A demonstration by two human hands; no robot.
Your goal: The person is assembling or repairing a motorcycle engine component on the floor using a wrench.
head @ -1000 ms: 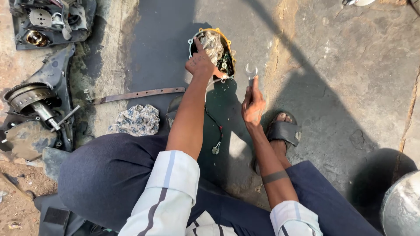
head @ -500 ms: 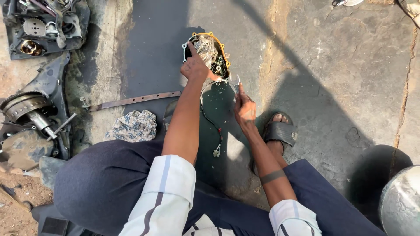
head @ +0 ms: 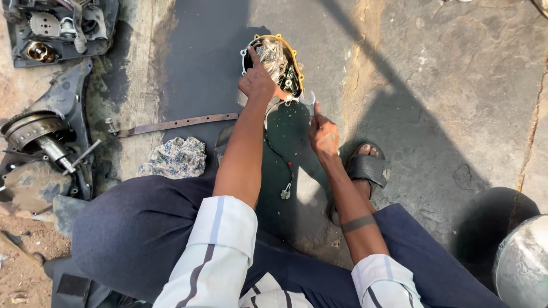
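My left hand [head: 257, 82] grips the round engine cover [head: 274, 63] standing on the concrete floor [head: 445, 85], a rag [head: 273, 56] stuffed inside it. My right hand [head: 324, 136] is closed on a small spanner [head: 309, 101] just beside the cover's lower edge. A flat metal bar [head: 171, 124] and patterned cloth [head: 174, 158] lie to my left, engine parts [head: 43, 148] beyond. My forearm hides part of the dangling wire [head: 282, 165]; the spanner's jaw is hard to make out

packages: none in view
labels: none visible on any part or on the ground
signs: none
screens: none
note: only bare metal parts, a rag, concrete and dirt show; nothing carries a sticker or a printed face
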